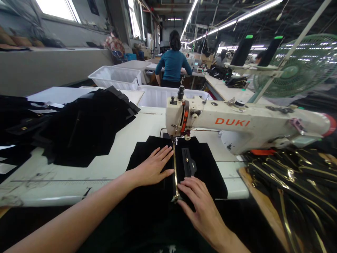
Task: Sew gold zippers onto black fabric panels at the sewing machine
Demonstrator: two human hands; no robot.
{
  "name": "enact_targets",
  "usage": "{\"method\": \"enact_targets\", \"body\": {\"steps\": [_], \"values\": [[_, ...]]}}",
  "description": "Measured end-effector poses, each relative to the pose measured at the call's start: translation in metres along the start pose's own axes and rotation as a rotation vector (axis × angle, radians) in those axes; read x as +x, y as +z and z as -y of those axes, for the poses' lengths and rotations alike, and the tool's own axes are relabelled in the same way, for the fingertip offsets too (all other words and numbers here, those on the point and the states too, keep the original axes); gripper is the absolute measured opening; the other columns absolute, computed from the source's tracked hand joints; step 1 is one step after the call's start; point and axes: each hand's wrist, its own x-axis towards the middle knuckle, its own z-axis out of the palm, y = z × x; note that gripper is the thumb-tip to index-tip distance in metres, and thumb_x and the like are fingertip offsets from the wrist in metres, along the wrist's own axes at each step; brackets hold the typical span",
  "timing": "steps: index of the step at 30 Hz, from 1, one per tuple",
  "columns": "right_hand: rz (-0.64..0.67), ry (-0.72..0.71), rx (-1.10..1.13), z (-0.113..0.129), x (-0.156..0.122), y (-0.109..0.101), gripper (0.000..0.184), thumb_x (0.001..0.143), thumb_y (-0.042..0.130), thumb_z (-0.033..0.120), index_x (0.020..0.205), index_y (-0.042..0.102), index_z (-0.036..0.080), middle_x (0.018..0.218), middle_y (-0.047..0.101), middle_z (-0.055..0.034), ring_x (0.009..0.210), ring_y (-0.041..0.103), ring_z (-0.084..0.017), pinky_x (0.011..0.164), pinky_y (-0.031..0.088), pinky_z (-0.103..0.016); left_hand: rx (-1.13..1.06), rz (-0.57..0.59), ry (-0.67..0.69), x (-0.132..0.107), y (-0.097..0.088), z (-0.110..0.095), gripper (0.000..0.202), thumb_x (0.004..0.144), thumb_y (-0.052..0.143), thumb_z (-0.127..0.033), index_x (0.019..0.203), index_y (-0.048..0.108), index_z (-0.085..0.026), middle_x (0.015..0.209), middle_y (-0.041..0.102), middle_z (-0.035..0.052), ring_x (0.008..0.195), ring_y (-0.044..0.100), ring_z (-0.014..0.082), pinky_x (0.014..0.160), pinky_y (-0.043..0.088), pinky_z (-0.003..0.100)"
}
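A black fabric panel (210, 168) lies under the head of a white sewing machine (205, 117) marked DUKI. A zipper (176, 168) with gold teeth runs down the panel from the needle area toward me. My left hand (155, 167) rests flat on the fabric left of the zipper, fingers stretched out. Close to the zipper's near end, my right hand (198, 200) touches the fabric on the right side, thumb and fingers apart. Above it, a dark label strip (187, 161) with a small gold stud sits on the panel.
Stacked black fabric pieces (84, 126) cover the table's left side. Black zippers with gold teeth (292, 179) are heaped at right. Behind are white bins (116, 76), a person in a teal top (172, 65), thread cones (240, 51) and a green fan (295, 70).
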Motion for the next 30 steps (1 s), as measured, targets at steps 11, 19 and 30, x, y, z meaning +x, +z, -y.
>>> {"method": "enact_targets", "body": {"steps": [11, 19, 30], "values": [[-0.149, -0.075, 0.002, 0.005, -0.003, 0.019, 0.04, 0.097, 0.046, 0.007, 0.133, 0.054, 0.023, 0.117, 0.065, -0.0078, 0.114, 0.059, -0.024, 0.1, 0.052, -0.047, 0.024, -0.04, -0.025, -0.001, 0.004, -0.007, 0.073, 0.098, 0.041, -0.055, 0.153, 0.02, -0.012, 0.16, 0.015, 0.0162, 0.148, 0.006, 0.028, 0.119, 0.01, 0.048], [-0.026, 0.065, 0.159, 0.01, -0.002, 0.018, 0.057, 0.092, 0.058, 0.009, 0.143, 0.042, 0.029, 0.117, 0.058, -0.0076, 0.112, 0.055, -0.026, 0.097, 0.051, -0.048, 0.014, -0.066, -0.033, 0.0, 0.007, -0.007, 0.084, 0.093, 0.044, -0.066, 0.152, 0.023, -0.01, 0.159, 0.018, 0.0179, 0.148, 0.007, 0.0292, 0.119, 0.009, 0.048], [-0.116, 0.157, 0.289, 0.009, 0.003, 0.02, 0.031, 0.085, 0.061, 0.007, 0.108, 0.067, 0.026, 0.12, 0.05, -0.0078, 0.104, 0.059, -0.022, 0.09, 0.055, -0.037, -0.016, -0.116, -0.058, 0.003, 0.012, -0.009, 0.095, 0.085, 0.05, -0.075, 0.151, 0.024, -0.012, 0.159, 0.021, 0.0176, 0.148, 0.011, 0.0305, 0.118, 0.011, 0.049]]}}
